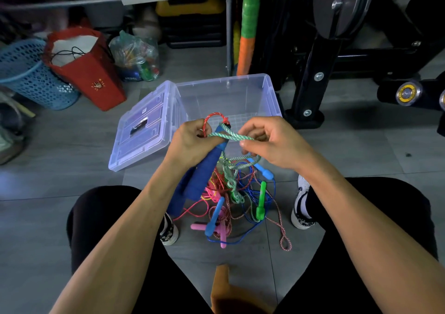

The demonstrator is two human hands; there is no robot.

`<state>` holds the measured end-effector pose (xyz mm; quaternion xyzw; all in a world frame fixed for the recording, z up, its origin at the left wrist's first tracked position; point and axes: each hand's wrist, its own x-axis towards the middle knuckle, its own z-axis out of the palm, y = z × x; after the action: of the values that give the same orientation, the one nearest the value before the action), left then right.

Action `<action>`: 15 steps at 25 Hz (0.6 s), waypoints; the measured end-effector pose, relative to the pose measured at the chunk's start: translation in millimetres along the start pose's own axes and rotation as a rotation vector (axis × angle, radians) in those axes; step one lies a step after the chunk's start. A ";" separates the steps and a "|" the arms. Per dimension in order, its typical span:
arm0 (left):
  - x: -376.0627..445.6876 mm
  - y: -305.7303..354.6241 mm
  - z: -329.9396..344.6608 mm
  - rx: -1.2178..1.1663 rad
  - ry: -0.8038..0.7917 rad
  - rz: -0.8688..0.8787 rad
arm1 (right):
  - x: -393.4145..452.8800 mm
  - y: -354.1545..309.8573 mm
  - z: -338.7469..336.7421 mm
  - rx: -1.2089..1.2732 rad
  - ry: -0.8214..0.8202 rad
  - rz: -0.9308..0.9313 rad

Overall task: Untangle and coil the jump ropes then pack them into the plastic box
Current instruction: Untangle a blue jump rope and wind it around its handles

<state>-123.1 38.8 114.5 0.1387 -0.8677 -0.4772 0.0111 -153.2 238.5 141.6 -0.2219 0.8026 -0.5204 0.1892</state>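
Green-and-white rope being worked free of a blue handle, above the tangle.

The green-and-white rope [231,136] ran roughly from nine to three o'clock between both hands, then dropped toward six o'clock into the tangle of jump ropes [237,198] on the floor [72,169]. The left hand [190,143] gripped the blue foam handle [207,169], its long axis slanting from one to seven o'clock, probably to steady it; a red rope loop [213,118] arched over it. The right hand [269,140] pinched the rope in its fingers [243,143], seemingly drawing slack. At twelve o'clock the clear plastic box [272,97] sat open, its lid [144,126] leaning at ten o'clock.
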 end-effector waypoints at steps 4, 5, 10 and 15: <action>-2.9 9.9 -4.5 -0.236 -0.194 -0.076 | 7.2 11.4 -2.5 -0.074 0.095 0.055; -4.4 11.3 -6.7 -0.301 -0.237 -0.097 | 9.0 13.7 -4.7 -0.100 0.133 0.073; 1.3 7.4 -14.9 -0.507 -0.093 -0.128 | 9.5 26.5 -8.6 -0.367 0.023 0.154; 3.6 4.2 -10.7 -0.382 0.092 -0.150 | 7.0 50.8 -7.5 -0.740 -0.233 0.309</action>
<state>-125.9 31.2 123.4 0.2198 -0.7472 -0.6259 0.0411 -171.2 258.5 97.4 -0.2095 0.9325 -0.1339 0.2621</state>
